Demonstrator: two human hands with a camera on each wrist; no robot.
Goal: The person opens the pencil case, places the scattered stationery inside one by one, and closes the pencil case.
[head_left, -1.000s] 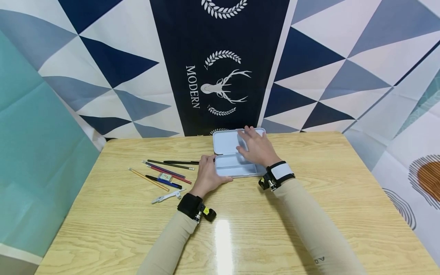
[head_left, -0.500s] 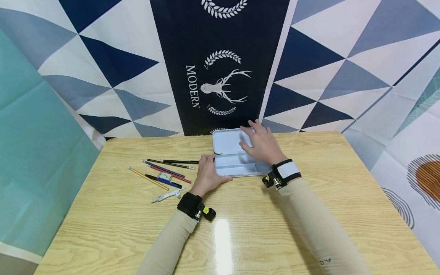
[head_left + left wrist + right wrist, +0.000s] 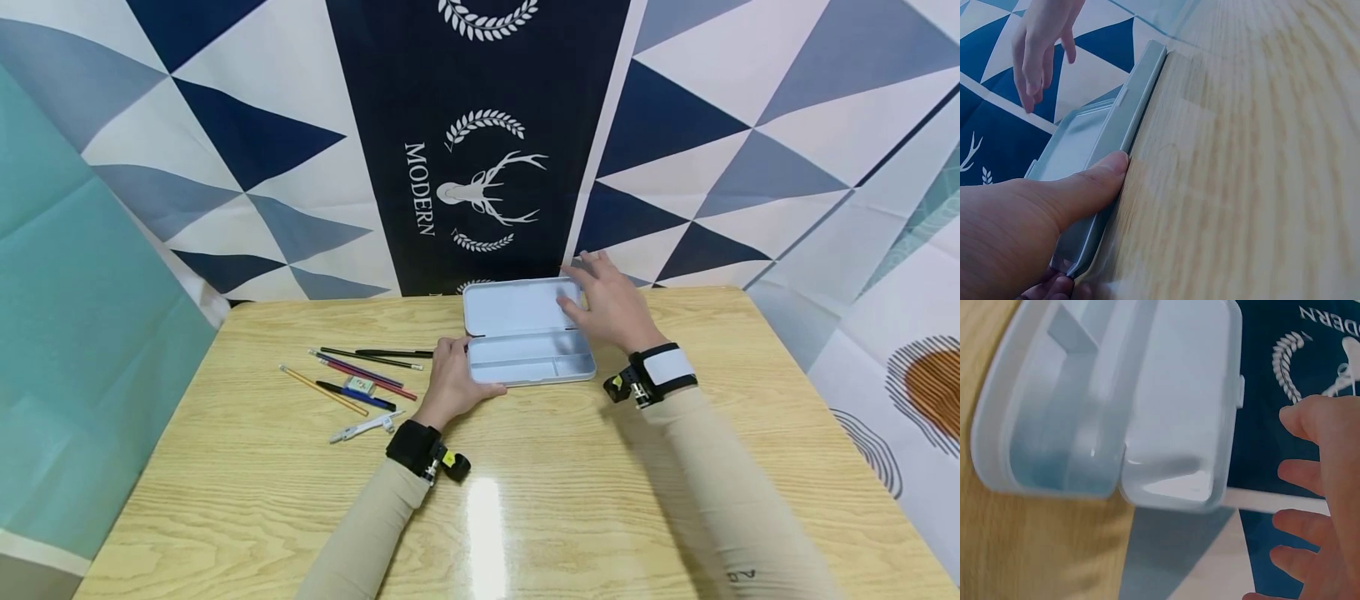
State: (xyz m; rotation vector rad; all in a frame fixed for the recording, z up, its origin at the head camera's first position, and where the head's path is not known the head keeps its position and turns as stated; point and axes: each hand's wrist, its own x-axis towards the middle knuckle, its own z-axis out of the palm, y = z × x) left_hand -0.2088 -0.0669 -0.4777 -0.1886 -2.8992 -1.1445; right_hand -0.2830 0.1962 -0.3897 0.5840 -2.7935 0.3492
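An open pale-blue pencil case lies at the table's back edge, its lid folded back toward the wall cloth. Dividers split its tray, and no item shows inside. My left hand grips the case's left end. In the left wrist view its thumb presses the front wall, while the other fingers are mostly hidden. Above the lid's right end hovers my right hand, fingers spread and holding nothing. The right wrist view shows these fingers apart from the lid.
Left of the case lie several pencils, including a yellow one and a red one, a black pen, a blue pen, an eraser and a drawing compass. A patterned cloth hangs behind the table.
My right hand has moved right and slightly up, away from over the case, uncovering the lid and the tray's right compartment. My left hand and the case stay in place.
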